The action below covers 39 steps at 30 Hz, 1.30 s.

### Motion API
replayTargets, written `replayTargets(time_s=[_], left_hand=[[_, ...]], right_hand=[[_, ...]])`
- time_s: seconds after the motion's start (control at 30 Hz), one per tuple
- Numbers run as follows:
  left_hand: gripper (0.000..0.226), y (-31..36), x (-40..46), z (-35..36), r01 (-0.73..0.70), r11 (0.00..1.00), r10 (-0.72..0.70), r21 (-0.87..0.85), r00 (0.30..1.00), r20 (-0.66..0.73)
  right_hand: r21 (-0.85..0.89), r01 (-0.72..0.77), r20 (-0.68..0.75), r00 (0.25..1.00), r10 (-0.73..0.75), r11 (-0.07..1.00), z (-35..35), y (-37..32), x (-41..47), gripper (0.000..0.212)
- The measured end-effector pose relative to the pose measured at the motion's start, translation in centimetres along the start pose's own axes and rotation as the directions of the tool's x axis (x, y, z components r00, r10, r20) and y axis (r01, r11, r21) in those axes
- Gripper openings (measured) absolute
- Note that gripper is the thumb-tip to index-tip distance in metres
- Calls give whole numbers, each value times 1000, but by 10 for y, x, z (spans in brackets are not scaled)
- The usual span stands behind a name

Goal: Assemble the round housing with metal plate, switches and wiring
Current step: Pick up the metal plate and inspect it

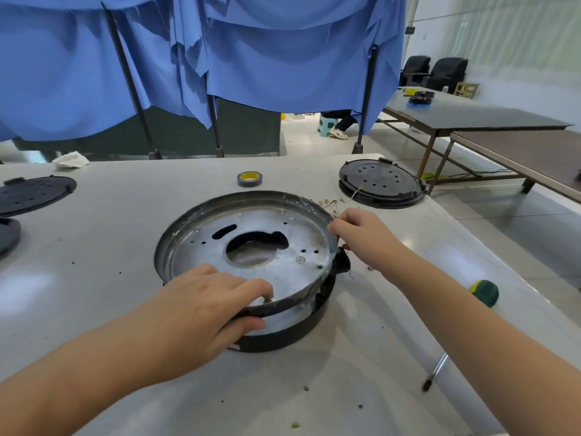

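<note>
Metal plate (276,247) sits tilted atop black round housing (283,332), mid-worktop (110,247). Left hand (201,306) fingers grip plate's near rim; right hand (361,234) fingers pinch far-right rim beside wiring (330,202).

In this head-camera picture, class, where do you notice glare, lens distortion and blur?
Head view: glare shows as pale patches on the white table and a sheen on the metal plate; the wide-angle lens bends the table's far edge and leans the curtain poles; the distant chairs look soft.
</note>
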<state>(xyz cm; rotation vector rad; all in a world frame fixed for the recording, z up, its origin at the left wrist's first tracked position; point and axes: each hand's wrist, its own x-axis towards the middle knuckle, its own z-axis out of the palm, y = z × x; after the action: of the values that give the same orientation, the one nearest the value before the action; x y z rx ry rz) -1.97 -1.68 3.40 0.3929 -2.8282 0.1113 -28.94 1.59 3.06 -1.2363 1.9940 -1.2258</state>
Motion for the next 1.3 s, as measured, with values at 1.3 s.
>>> replayTargets(time_s=[1.3], left_hand=[[43, -4, -23, 18, 43, 998, -46, -52, 997, -68]], right_hand=[[-42, 115, 93, 990, -111, 992, 2, 43, -11, 17]])
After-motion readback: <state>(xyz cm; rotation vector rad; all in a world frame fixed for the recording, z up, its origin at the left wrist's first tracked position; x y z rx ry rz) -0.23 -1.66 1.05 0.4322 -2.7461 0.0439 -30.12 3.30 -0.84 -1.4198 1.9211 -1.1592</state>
